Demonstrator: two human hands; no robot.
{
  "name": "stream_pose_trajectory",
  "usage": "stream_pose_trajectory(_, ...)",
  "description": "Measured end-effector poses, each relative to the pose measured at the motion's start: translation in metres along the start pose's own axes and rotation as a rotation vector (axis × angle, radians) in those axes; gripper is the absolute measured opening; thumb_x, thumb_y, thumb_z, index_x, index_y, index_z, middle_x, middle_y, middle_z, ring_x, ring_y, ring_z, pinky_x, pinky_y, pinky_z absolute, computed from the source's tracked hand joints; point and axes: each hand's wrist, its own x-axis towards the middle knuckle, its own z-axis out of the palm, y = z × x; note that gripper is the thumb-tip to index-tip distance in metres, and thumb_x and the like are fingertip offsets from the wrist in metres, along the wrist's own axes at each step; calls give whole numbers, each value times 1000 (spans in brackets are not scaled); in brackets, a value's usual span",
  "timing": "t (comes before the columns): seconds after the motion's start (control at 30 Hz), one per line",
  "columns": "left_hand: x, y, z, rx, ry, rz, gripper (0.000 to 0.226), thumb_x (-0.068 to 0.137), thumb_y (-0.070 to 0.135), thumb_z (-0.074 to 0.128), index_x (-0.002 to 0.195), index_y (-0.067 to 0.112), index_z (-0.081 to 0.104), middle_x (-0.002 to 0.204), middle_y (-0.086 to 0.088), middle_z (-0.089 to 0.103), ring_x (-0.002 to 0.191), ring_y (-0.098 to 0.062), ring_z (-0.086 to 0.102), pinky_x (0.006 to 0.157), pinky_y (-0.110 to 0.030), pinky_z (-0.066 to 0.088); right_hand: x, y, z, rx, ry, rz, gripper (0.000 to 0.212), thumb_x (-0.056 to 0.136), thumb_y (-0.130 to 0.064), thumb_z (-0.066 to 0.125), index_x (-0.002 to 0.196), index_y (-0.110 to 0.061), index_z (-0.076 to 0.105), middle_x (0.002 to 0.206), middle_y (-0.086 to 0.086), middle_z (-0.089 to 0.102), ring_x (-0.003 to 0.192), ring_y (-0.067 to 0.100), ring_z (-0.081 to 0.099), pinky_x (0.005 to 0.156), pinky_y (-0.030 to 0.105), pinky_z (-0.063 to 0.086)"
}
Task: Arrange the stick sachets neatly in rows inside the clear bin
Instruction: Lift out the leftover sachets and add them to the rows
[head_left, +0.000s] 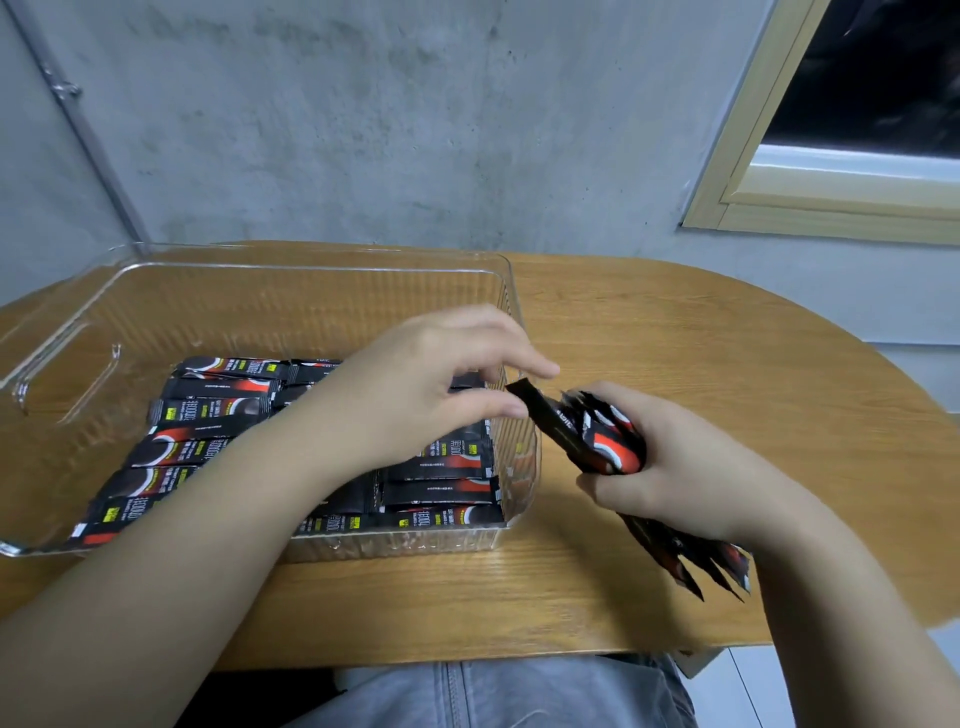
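Two bare forearms, no sleeves, watch or rings in view, ending in the left hand (431, 374) and the right hand (680, 467). Short, unpainted nails on the fingers. Below the table edge, grey-blue denim trousers (519, 691) with a visible front seam and zip fly.
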Motion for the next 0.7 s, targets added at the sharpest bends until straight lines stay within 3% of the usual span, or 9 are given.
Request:
stream_pose_trajectory(0.17,1,-2,-6,134,75,-60,8,81,20,62,83,19,70,78,11,64,76,-1,55,69,-10,40,4,-9,0,-26,52,21,47,74,-20,70,104,-48,47,79,-10,63,66,5,57,59,19,45)
stream_pose_trajectory(0.23,-6,-13,-18,176,180,-190,5,84,18,64,83,23,66,76,14,61,73,-3,54,65,-8,37,1,-4,-2,-19,73,39,43,75,-20,69,98,-48,47,78,-8,62,66,7,57,60,22,45)
stream_pose_trajectory(0.3,-16,-34,-30,242,254,-388,9,85,14,66,84,22,63,75,10,61,70,-8,53,63,-15,36,-2,3,-3,-10,83,53,40,75,-20,69,96,-46,47,76,-10,61,66,6,56,60,22,46)
stream_pose_trajectory(0.43,-26,-75,-30,374,271,-658,9,86,13,65,83,19,60,82,3,63,82,-18,58,69,-27,38,-2,16,0,3,93,84,35,75,-21,69,95,-42,50,77,-15,60,69,4,55,66,26,48)
stream_pose_trajectory(0.7,6,-112,7,655,105,-619,11,94,24,52,93,23,63,94,7,58,91,-18,55,64,-29,37,-1,27,3,12,102,88,42,77,-18,70,98,-48,49,89,-22,59,77,4,56,68,19,46)
